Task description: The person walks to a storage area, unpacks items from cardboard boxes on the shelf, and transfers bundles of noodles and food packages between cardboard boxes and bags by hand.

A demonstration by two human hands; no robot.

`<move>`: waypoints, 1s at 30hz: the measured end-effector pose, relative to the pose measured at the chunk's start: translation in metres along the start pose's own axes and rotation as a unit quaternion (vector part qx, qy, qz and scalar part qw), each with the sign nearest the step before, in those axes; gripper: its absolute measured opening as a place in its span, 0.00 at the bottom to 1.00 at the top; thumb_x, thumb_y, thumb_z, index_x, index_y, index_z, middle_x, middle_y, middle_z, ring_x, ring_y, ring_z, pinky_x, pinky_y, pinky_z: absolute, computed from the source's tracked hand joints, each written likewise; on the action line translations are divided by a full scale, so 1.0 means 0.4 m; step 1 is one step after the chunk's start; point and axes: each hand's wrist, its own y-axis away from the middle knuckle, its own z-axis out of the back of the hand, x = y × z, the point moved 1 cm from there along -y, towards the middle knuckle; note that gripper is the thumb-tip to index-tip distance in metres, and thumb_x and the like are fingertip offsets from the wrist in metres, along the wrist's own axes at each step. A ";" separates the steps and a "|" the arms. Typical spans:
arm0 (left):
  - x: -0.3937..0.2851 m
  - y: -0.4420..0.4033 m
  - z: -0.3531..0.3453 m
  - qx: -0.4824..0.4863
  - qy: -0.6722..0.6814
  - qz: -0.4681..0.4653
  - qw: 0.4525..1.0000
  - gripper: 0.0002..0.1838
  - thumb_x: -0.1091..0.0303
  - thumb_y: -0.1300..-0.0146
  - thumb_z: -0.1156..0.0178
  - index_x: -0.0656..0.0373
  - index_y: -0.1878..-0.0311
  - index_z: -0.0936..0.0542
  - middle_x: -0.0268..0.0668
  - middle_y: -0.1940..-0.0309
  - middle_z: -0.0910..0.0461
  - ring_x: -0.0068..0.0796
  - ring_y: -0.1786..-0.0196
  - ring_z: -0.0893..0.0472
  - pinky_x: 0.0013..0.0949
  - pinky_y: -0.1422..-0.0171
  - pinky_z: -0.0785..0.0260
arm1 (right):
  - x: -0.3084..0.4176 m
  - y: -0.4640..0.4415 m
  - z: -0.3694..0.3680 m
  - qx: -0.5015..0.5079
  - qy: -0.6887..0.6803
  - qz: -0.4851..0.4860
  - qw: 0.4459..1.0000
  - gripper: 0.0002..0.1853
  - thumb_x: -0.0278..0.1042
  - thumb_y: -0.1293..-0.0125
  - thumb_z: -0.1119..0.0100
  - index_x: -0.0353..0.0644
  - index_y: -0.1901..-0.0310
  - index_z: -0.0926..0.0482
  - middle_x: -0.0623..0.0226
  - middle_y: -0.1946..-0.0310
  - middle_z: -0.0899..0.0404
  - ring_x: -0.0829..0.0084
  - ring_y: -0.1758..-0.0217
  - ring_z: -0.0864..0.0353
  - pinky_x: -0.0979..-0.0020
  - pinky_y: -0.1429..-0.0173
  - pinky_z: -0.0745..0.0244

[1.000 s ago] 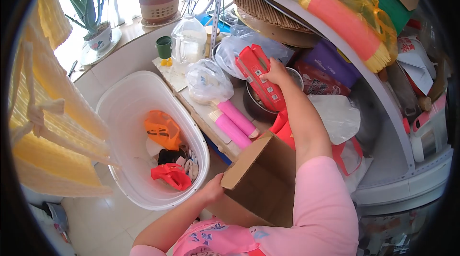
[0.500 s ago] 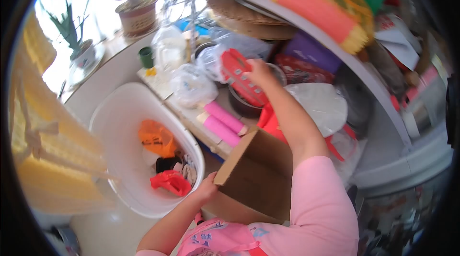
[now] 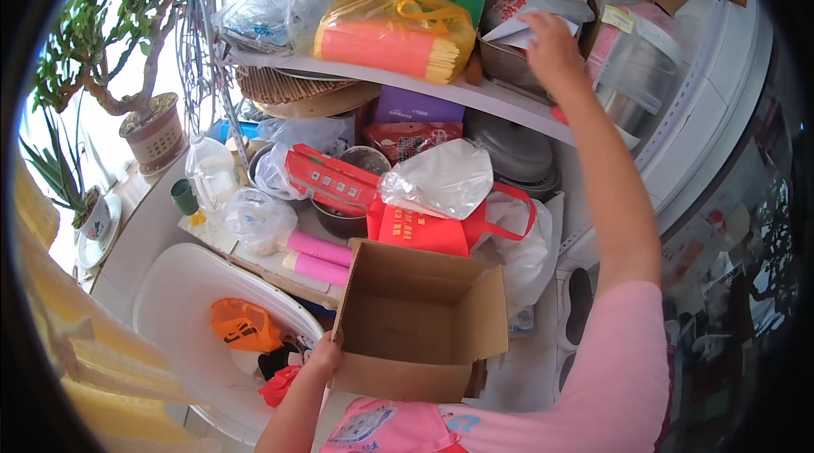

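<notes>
My left hand (image 3: 326, 357) grips the left edge of a cardboard box (image 3: 415, 317), whose open top faces me and whose inside looks bare. On the upper shelf, my right hand (image 3: 555, 50) has its fingers bent over a folded white paper (image 3: 511, 30), which lies at a container holding a white bag with red print (image 3: 538, 4). Beyond the cardboard box lie a red carton (image 3: 331, 180) on a pot and a red bag (image 3: 415, 230) with a silvery sheet (image 3: 441, 179) on it.
A white tub (image 3: 161, 309) with an orange bag (image 3: 246, 325) stands at the left. Two pink rolls (image 3: 318, 256) lie behind the cardboard box. The shelf edge (image 3: 407, 84) crosses above the pots, carrying a yellow bag (image 3: 398, 29). Potted plants (image 3: 153, 133) stand by the window.
My right hand has left the red carton, which now rests on the pot, and has moved up and right to the white paper. My view has turned right; my left hand still holds the cardboard box.
</notes>
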 end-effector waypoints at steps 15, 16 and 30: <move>0.035 -0.024 0.002 -0.014 -0.073 -0.031 0.997 0.32 0.33 0.33 0.56 0.44 0.36 0.27 0.46 0.57 0.20 0.37 0.56 0.24 0.40 0.50 0.31 | -0.216 -0.053 -0.144 0.131 0.236 -0.030 0.963 0.11 0.34 0.37 0.52 0.52 0.58 0.19 0.63 0.60 0.21 0.57 0.50 0.24 0.54 0.52 0.25; 0.019 -0.014 0.006 -0.019 -0.096 -0.040 0.994 0.33 0.33 0.34 0.56 0.44 0.36 0.28 0.48 0.54 0.20 0.41 0.53 0.22 0.41 0.47 0.30 | -0.217 -0.065 -0.128 0.132 0.233 -0.029 0.963 0.11 0.34 0.37 0.52 0.52 0.58 0.19 0.63 0.60 0.21 0.57 0.50 0.24 0.54 0.52 0.25; 0.023 -0.023 0.002 0.033 0.037 -0.021 0.999 0.21 0.57 0.26 0.56 0.64 0.41 0.28 0.43 0.53 0.22 0.33 0.50 0.25 0.37 0.44 0.33 | 0.495 0.400 0.167 0.227 -0.275 0.144 0.923 0.06 0.24 0.39 0.48 0.40 0.62 0.21 0.61 0.68 0.21 0.61 0.64 0.20 0.63 0.58 0.26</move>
